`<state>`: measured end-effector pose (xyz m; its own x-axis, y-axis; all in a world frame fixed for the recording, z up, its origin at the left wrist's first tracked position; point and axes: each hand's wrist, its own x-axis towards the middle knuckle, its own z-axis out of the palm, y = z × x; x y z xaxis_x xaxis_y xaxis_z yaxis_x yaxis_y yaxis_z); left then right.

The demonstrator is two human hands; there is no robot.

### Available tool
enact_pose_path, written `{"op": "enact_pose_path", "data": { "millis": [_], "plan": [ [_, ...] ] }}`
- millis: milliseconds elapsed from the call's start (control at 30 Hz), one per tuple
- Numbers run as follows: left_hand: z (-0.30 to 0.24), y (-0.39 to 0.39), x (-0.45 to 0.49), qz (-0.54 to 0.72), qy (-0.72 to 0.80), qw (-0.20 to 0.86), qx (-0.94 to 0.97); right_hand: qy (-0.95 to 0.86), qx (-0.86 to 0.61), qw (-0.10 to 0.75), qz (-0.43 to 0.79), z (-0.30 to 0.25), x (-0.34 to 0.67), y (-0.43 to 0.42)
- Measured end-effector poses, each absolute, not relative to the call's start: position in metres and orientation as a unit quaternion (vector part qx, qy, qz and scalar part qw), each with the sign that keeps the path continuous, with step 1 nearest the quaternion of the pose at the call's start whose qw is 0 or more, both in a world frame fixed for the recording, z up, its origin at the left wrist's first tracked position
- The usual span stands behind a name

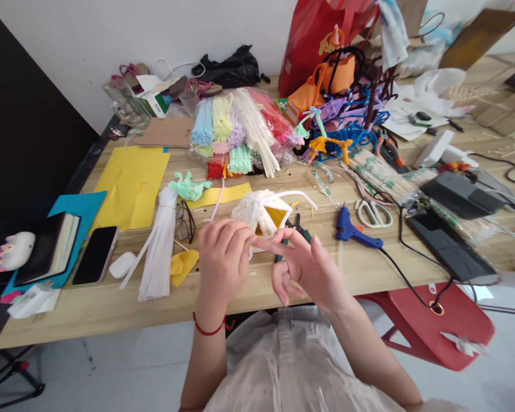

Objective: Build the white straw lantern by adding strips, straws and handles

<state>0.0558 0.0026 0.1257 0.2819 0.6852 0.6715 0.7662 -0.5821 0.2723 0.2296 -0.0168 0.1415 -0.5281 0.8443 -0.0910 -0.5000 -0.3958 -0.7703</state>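
Observation:
My left hand (224, 260) is held above the table's front edge, its fingers curled round the tip of one outstretched finger of my right hand (311, 269). The other fingers of the right hand are apart, some bent, with no object seen in them. Just behind both hands sits a small white fuzzy craft piece (245, 207), yellow inside, with a pale lilac pipe cleaner (298, 195) across its top. Dark green-handled pliers (304, 233) lie partly hidden behind the right hand. A bundle of white pipe cleaners (158, 257) rests left of my left hand.
To the right lie a blue glue gun (352, 229) with its cord and white scissors (374, 214). Bagged coloured pipe cleaners (236, 123) stand behind. Glasses (184, 222), a phone (95, 256) and yellow sheets (131, 186) are on the left. A red stool (446, 326) is below the table.

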Motion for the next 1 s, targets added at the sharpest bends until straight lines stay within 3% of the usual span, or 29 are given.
{"op": "enact_pose_path", "data": {
  "millis": [300, 400, 533, 733, 833, 1000],
  "plan": [
    [0.117, 0.008, 0.05, -0.549, -0.488, -0.165, -0.658, -0.328, -0.222, 0.409, 0.822, 0.147, 0.233, -0.018],
    [0.108, 0.014, 0.043, -0.521, -0.53, -0.162, -0.649, -0.267, -0.147, 0.373, 0.876, 0.132, 0.236, -0.015],
    [0.089, 0.024, 0.033, -0.439, -0.591, -0.139, -0.663, -0.192, 0.125, 0.25, 0.941, 0.097, 0.231, -0.014],
    [0.073, 0.031, 0.024, -0.393, -0.619, -0.16, -0.661, -0.122, 0.421, 0.114, 0.891, 0.084, 0.203, -0.013],
    [0.071, 0.032, 0.022, -0.402, -0.628, -0.167, -0.645, -0.125, 0.484, 0.096, 0.861, 0.091, 0.194, -0.01],
    [0.088, 0.023, 0.034, -0.483, -0.597, -0.126, -0.629, -0.162, 0.506, 0.145, 0.835, 0.088, 0.192, -0.009]
  ]
}}
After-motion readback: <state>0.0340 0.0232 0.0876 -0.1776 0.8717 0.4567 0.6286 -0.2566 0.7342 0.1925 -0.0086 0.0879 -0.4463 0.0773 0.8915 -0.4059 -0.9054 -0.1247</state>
